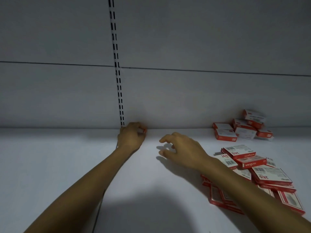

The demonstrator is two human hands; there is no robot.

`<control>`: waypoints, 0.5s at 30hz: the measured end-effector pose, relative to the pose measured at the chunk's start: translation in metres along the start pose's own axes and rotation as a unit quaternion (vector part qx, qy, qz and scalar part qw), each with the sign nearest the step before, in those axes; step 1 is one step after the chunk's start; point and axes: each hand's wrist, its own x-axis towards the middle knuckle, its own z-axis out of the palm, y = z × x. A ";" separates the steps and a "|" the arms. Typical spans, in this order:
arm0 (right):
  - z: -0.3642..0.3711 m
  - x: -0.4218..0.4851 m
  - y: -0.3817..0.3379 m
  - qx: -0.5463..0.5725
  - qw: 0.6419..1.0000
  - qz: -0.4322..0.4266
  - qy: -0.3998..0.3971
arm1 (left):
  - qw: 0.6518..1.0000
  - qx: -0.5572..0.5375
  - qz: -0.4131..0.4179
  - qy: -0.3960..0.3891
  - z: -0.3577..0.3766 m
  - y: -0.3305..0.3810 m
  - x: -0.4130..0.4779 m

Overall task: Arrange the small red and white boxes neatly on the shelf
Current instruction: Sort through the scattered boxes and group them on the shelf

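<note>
One box sits at the back edge of the shelf, against the rear panel, gripped by the left hand. The right hand hovers mid-shelf, fingers loosely curled, holding nothing. Toward the right edge lie a back pile and a front pile.

Left hand pinches a box; right hand hovers, loosely curled

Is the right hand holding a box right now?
No, the right hand hangs over the shelf with loosely curled fingers and nothing in them; the left hand grips the only held box.
</note>
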 end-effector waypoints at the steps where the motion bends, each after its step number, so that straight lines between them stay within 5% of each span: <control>1: 0.002 -0.001 -0.001 0.016 1.000 0.003 0.003 | 0.998 -0.053 -0.009 -0.012 -0.003 0.005 -0.004; 6: 0.004 -0.003 -0.007 0.061 0.997 0.002 0.055 | 0.968 -0.243 0.045 -0.051 -0.012 0.041 -0.033; 15: -0.016 -0.010 0.003 0.178 0.958 0.045 0.219 | 0.958 -0.185 0.217 0.020 -0.029 0.080 -0.046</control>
